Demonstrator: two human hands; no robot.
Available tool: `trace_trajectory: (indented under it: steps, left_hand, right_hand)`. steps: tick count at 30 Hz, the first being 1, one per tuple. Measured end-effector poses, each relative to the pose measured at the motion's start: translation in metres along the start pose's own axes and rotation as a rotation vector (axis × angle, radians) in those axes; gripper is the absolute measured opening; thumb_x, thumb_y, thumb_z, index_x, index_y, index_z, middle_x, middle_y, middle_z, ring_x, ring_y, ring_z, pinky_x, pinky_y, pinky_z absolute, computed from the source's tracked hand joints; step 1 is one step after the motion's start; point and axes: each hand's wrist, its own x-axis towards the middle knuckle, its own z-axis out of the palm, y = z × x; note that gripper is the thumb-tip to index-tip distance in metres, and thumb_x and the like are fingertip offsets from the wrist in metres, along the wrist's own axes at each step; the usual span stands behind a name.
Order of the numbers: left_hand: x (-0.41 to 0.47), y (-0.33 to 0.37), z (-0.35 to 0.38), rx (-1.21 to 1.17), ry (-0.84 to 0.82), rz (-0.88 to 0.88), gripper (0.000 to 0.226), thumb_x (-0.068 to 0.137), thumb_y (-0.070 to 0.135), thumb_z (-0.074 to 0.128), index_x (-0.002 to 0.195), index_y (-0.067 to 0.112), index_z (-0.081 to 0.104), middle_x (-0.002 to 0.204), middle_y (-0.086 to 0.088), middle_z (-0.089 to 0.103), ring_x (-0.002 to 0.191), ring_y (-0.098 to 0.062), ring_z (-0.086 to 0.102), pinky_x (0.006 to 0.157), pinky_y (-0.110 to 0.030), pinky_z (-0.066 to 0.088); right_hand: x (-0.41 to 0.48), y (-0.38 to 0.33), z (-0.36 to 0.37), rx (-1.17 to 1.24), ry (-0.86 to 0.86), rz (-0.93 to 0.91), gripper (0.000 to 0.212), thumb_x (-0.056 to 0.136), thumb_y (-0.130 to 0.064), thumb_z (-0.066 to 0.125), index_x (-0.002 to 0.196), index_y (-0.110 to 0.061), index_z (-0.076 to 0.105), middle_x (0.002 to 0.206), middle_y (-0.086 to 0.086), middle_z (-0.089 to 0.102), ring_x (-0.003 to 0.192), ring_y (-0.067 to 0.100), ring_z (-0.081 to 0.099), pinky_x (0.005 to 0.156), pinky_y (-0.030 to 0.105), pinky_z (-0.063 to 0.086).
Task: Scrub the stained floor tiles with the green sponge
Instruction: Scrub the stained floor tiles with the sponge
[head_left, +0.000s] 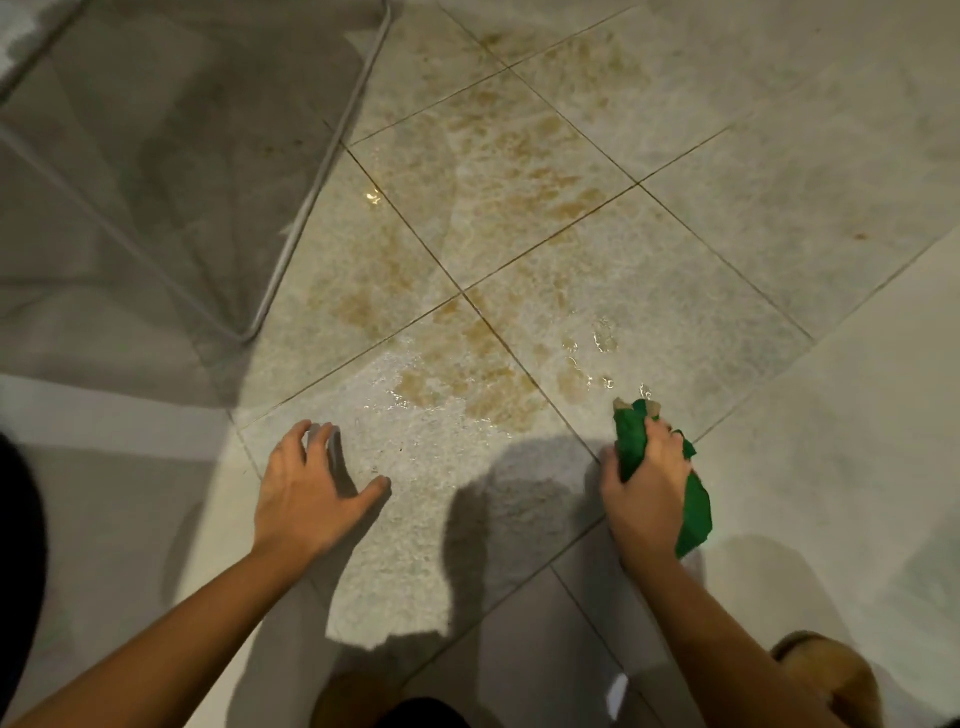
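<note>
1. Right hand (647, 486), at 5 o'clock, is clenched around the green sponge (693, 506), its tip touching the wet floor tiles (597, 291).
2. Left hand (306, 493), at 7 o'clock, is spread and holds nothing.
3. Brown stains (467, 374) run toward 12 o'clock.
4. A metal frame (317, 176) edges them at 10 o'clock.

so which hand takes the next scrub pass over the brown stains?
Right. The right hand already grips the green sponge, just beside the brown stains on the wet tiles. The left hand is open, empty, fingers spread on the floor, seemingly bracing.
</note>
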Motion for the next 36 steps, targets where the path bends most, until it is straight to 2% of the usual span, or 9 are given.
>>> trace_trajectory:
  steps: [3, 7, 12, 19, 21, 24, 28, 30, 36]
  left_hand:
    - [-0.004, -0.016, 0.002, -0.001, 0.002, -0.045, 0.098, 0.072, 0.069, 0.060, 0.146, 0.013, 0.026, 0.154, -0.009, 0.018, 0.140, -0.029, 0.018, 0.114, -0.042, 0.023]
    - [-0.004, -0.023, 0.007, 0.049, -0.013, -0.053, 0.106, 0.070, 0.075, 0.055, 0.149, 0.014, 0.020, 0.156, -0.007, 0.012, 0.142, -0.027, 0.012, 0.116, -0.041, 0.019]
    - [0.002, -0.023, 0.013, 0.089, -0.063, -0.062, 0.115, 0.065, 0.082, 0.050, 0.151, 0.015, 0.012, 0.157, -0.009, 0.006, 0.143, -0.030, 0.006, 0.118, -0.043, 0.014]
    - [0.001, -0.020, 0.016, 0.066, -0.114, -0.070, 0.115, 0.067, 0.077, 0.056, 0.151, 0.016, 0.007, 0.158, -0.005, 0.002, 0.144, -0.029, 0.003, 0.116, -0.043, 0.018]
    - [0.000, -0.020, 0.015, 0.072, -0.117, -0.071, 0.114, 0.067, 0.077, 0.056, 0.151, 0.017, 0.007, 0.158, -0.004, 0.002, 0.144, -0.028, 0.003, 0.116, -0.043, 0.019]
    - [0.000, -0.020, 0.014, 0.089, -0.129, -0.069, 0.114, 0.068, 0.078, 0.053, 0.151, 0.018, 0.004, 0.158, -0.004, 0.000, 0.145, -0.029, 0.002, 0.116, -0.043, 0.018]
    - [0.001, -0.019, 0.014, 0.101, -0.137, -0.064, 0.113, 0.069, 0.079, 0.052, 0.151, 0.018, 0.003, 0.158, -0.004, -0.001, 0.145, -0.028, 0.001, 0.116, -0.043, 0.018]
    - [0.000, -0.020, 0.012, 0.094, -0.138, -0.056, 0.112, 0.069, 0.078, 0.052, 0.151, 0.018, 0.004, 0.158, -0.003, 0.000, 0.145, -0.027, 0.002, 0.115, -0.042, 0.020]
    - [-0.002, -0.036, 0.004, -0.011, -0.061, 0.006, 0.093, 0.076, 0.066, 0.058, 0.147, 0.019, 0.023, 0.152, 0.001, 0.018, 0.139, -0.020, 0.019, 0.109, -0.038, 0.032]
  right_hand:
    - [-0.017, -0.018, 0.011, 0.011, -0.043, -0.017, 0.056, 0.092, -0.039, 0.044, 0.135, -0.003, 0.040, 0.142, 0.016, 0.038, 0.136, 0.033, 0.024, 0.112, 0.049, 0.010]
    - [-0.034, -0.038, 0.032, -0.019, -0.116, -0.291, 0.048, 0.095, -0.030, 0.034, 0.132, -0.001, 0.045, 0.135, 0.018, 0.047, 0.131, 0.035, 0.034, 0.109, 0.050, 0.018]
    - [0.000, -0.034, 0.027, -0.020, -0.242, -0.372, 0.046, 0.095, -0.013, 0.040, 0.140, -0.011, 0.034, 0.147, 0.007, 0.032, 0.139, 0.024, 0.017, 0.113, 0.037, -0.001]
    - [-0.011, -0.008, 0.021, 0.013, 0.027, -0.207, 0.046, 0.091, -0.001, 0.041, 0.137, -0.007, 0.041, 0.141, 0.017, 0.040, 0.134, 0.036, 0.028, 0.110, 0.051, 0.011]
    - [-0.028, -0.018, 0.027, 0.025, 0.009, -0.220, 0.047, 0.088, 0.000, 0.044, 0.134, -0.008, 0.045, 0.137, 0.018, 0.044, 0.131, 0.040, 0.031, 0.107, 0.054, 0.011]
    - [-0.050, -0.041, 0.044, -0.015, -0.146, -0.398, 0.042, 0.089, -0.012, 0.037, 0.130, -0.013, 0.048, 0.132, 0.015, 0.051, 0.125, 0.041, 0.039, 0.101, 0.059, 0.018]
    - [-0.021, -0.059, 0.052, -0.069, -0.241, -0.591, 0.041, 0.091, -0.010, 0.041, 0.131, -0.015, 0.048, 0.137, 0.013, 0.047, 0.131, 0.036, 0.034, 0.106, 0.051, 0.013]
    - [-0.004, -0.061, 0.049, -0.073, -0.274, -0.576, 0.044, 0.091, -0.003, 0.047, 0.133, -0.016, 0.046, 0.142, 0.011, 0.041, 0.135, 0.032, 0.027, 0.109, 0.046, 0.006]
    - [-0.004, -0.045, 0.040, 0.044, -0.104, -0.393, 0.042, 0.090, 0.004, 0.048, 0.131, -0.003, 0.047, 0.136, 0.017, 0.046, 0.132, 0.038, 0.030, 0.110, 0.050, 0.011]
